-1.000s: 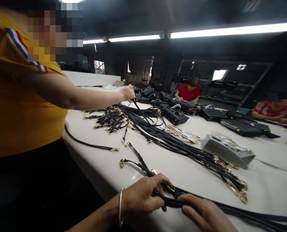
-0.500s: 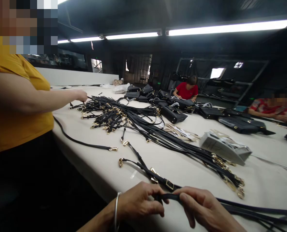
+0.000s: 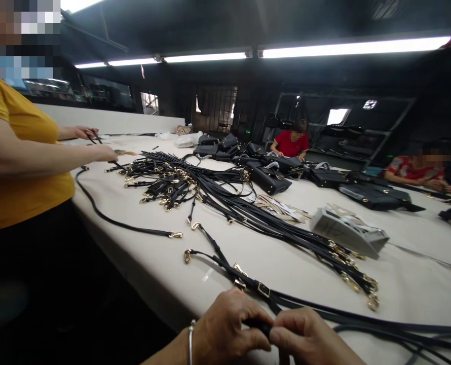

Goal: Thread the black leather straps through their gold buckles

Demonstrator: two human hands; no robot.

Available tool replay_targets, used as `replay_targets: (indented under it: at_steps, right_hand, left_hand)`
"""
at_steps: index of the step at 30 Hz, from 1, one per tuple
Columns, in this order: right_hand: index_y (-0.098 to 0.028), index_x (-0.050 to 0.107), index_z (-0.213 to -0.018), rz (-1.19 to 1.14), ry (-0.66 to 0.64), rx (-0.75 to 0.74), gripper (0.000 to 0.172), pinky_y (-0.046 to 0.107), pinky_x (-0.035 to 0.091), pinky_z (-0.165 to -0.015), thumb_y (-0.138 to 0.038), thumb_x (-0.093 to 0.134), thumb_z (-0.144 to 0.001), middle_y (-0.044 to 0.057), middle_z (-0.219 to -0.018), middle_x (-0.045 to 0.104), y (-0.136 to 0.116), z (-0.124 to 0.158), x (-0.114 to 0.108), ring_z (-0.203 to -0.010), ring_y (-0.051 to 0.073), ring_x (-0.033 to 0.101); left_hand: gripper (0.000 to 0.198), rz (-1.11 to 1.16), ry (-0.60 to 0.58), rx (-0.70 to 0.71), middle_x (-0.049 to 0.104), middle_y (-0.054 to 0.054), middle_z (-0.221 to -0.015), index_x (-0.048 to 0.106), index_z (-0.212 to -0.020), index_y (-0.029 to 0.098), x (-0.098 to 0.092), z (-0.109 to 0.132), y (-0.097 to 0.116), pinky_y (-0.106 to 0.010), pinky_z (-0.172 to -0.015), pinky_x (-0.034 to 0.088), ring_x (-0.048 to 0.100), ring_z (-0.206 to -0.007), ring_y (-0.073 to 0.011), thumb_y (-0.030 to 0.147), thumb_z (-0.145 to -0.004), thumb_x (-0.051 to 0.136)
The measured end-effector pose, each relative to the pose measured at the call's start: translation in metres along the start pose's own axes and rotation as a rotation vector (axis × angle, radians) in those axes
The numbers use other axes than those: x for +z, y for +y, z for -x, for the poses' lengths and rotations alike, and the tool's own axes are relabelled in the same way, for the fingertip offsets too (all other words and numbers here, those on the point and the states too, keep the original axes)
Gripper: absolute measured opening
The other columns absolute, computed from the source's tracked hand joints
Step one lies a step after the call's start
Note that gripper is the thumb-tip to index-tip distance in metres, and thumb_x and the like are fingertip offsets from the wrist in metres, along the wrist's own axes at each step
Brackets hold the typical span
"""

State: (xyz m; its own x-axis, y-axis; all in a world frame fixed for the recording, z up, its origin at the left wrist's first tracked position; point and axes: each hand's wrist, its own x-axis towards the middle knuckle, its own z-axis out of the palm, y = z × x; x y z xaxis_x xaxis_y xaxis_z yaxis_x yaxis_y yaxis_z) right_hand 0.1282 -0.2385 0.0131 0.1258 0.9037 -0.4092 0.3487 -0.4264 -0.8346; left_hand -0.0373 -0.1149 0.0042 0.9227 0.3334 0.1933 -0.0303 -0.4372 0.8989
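At the table's near edge, my left hand [image 3: 231, 324] is closed round a black strap [image 3: 259, 325], of which only a short dark piece shows. My right hand [image 3: 309, 337] pinches the same piece from the right, its fingertips against those of my left hand. Fingers hide the rest of it. Just beyond my hands lie a few black straps with a gold buckle [image 3: 263, 289] and gold snap hooks [image 3: 187, 256]. They stretch away to the right edge of the view.
A big pile of black straps [image 3: 218, 190] spreads over the pale table [image 3: 142, 261]. One single strap [image 3: 113, 221] lies at left. Behind are a grey box [image 3: 347, 234] and black bags [image 3: 269, 177]. A co-worker in yellow [image 3: 31, 152] handles straps; others sit across.
My hands have come together, and the stretch of strap that showed between them is now mostly covered. The co-worker in yellow has shifted left, with both hands now showing.
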Motion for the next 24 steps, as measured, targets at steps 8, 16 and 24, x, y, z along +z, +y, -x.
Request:
replay_targets:
  at_steps: [8, 16, 24]
  right_hand:
    - [-0.014, 0.068, -0.07, 0.001, -0.018, -0.042, 0.06, 0.021, 0.016, -0.043, -0.071, 0.053, -0.082, -0.007, -0.042, 0.036, 0.007, 0.0, -0.006, -0.041, 0.006, 0.029]
    - [-0.013, 0.073, -0.073, -0.04, -0.076, 0.016, 0.036, 0.023, 0.013, -0.04, -0.046, 0.061, -0.081, -0.007, -0.043, 0.036, 0.012, -0.001, -0.013, -0.041, 0.006, 0.026]
    - [-0.015, 0.067, -0.059, 0.099, 0.013, 0.018, 0.028, 0.023, 0.016, -0.042, -0.035, 0.055, -0.075, -0.006, -0.042, 0.033, 0.001, 0.001, -0.008, -0.041, 0.007, 0.026]
  left_hand:
    - [0.022, -0.187, 0.069, 0.128, 0.073, -0.007, -0.085, 0.073, -0.093, 0.02, 0.004, 0.003, -0.013, -0.028, -0.083, 0.043, 0.064, -0.083, -0.0205, 0.04, -0.084, 0.072]
    - [0.018, -0.02, 0.231, 0.268, 0.072, -0.002, -0.079, 0.072, -0.087, 0.018, 0.012, 0.006, -0.016, -0.021, -0.076, 0.045, 0.065, -0.075, -0.0145, 0.031, -0.077, 0.08]
    - [0.02, -0.11, 0.142, 0.346, 0.073, -0.008, -0.079, 0.073, -0.09, 0.012, 0.008, 0.005, -0.011, -0.023, -0.078, 0.045, 0.067, -0.08, -0.0185, 0.028, -0.078, 0.079]
